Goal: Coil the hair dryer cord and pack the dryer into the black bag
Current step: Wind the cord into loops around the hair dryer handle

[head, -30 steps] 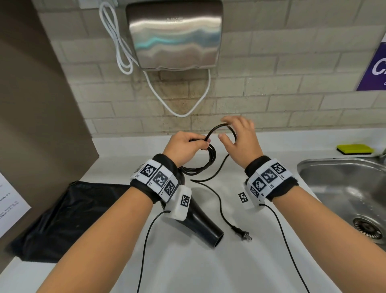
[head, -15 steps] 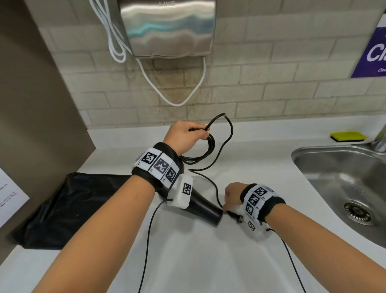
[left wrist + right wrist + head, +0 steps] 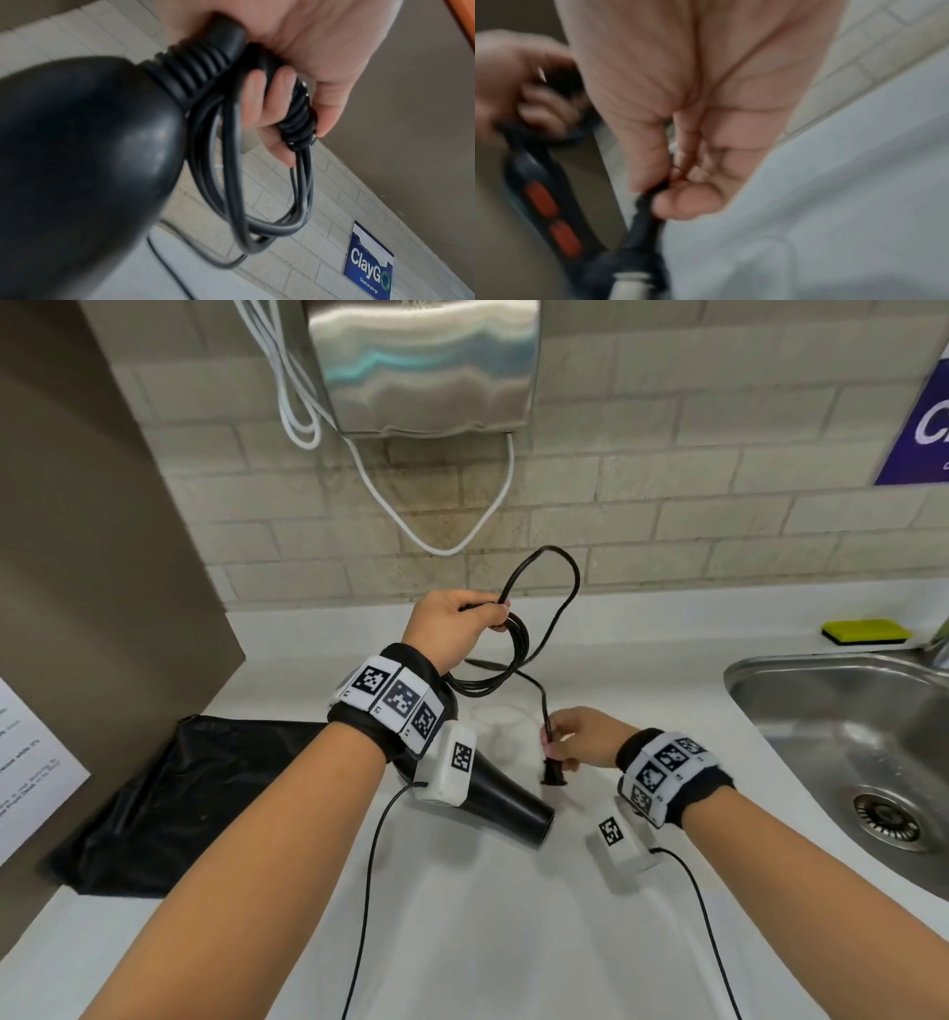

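A black hair dryer (image 3: 506, 806) lies on the white counter, its nozzle toward me and its rear under my left wrist. My left hand (image 3: 457, 621) grips several loops of the black cord (image 3: 513, 654) above the dryer. In the left wrist view the fingers (image 3: 270, 97) curl round the cord bundle (image 3: 298, 119) beside the dryer's handle end (image 3: 77, 162). My right hand (image 3: 575, 737) pinches the cord just above the plug (image 3: 553, 773), lifted off the counter. The blurred right wrist view shows the thumb and fingers (image 3: 680, 199) on the cord. The black bag (image 3: 174, 803) lies flat at the left.
A steel sink (image 3: 847, 737) is sunk into the counter at the right, with a yellow-green sponge (image 3: 868, 631) behind it. A steel hand dryer (image 3: 426, 367) with a white cable (image 3: 452, 541) hangs on the tiled wall. A brown panel (image 3: 77, 557) stands at the left.
My right hand left the loop at my left hand, dropped to the counter, took the cord by the plug and has lifted it. The left hand kept its coil.
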`<state>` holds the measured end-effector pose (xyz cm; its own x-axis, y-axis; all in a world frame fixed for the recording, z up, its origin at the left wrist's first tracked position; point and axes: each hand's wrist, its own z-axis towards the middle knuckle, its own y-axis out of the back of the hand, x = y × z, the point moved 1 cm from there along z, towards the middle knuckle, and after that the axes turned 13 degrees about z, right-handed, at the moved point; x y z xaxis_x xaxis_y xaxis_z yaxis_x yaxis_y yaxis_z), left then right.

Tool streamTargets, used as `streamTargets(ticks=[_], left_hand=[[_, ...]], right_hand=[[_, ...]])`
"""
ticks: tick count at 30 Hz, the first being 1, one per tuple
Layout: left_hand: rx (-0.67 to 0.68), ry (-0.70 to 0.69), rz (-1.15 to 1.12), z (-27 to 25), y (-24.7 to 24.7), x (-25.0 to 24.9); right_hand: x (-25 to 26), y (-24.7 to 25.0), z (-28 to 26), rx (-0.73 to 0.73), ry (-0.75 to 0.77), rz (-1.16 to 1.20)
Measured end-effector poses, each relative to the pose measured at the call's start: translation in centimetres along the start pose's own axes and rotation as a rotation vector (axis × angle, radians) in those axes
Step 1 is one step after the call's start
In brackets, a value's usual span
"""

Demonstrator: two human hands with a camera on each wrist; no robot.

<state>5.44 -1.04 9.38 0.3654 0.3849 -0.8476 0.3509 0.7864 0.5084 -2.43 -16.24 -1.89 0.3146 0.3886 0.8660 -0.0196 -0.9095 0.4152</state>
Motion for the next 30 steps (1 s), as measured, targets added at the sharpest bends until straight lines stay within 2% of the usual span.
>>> streamTargets(ticks=[2,4,8,11,16,18,22,24,30], left_hand=[[-0.027,0.004,-0.021,0.0,0.0,0.1],[-0.04,0.006,-0.043,0.0,-0.1,0.1],[-0.063,-0.003,-0.091,-0.1,0.0,0.3],[-0.078,-0.023,-0.074,0.0,0.1,0.5],[-0.067,-0.045,-0.056,0.2,0.1,0.6],[-0.068,-0.036,-0.064,0.2,0.1,0.5],[-0.055,0.0,-0.163,0.1,0.4,0.4],[-0.024,0.015,-0.203,0.1,0.4,0.5],[-0.017,-0.032,-0.205,0.1,0.2,0.6]], right_hand=[[1.3,-0.1,-0.8,0.05,0.164,0.259],[2.7,-0.5,-1.4,0.035,0.294,0.407],[4.9,-0.9,-1.5,-0.136,0.498,0.684],[5.8,-1.2,-1.0,-0.261,0.601,0.756],[7.4,-1.5,-0.5,-0.315,0.755,0.861],[8.1,-1.5,-0.3,-0.357,0.799,0.824],[8.4,-1.5,0.6,-0.63,0.834,0.444],[8.2,-1.5,1.3,-0.691,0.839,0.355],[8.3,-1.5,2.8,-0.415,0.768,0.38]])
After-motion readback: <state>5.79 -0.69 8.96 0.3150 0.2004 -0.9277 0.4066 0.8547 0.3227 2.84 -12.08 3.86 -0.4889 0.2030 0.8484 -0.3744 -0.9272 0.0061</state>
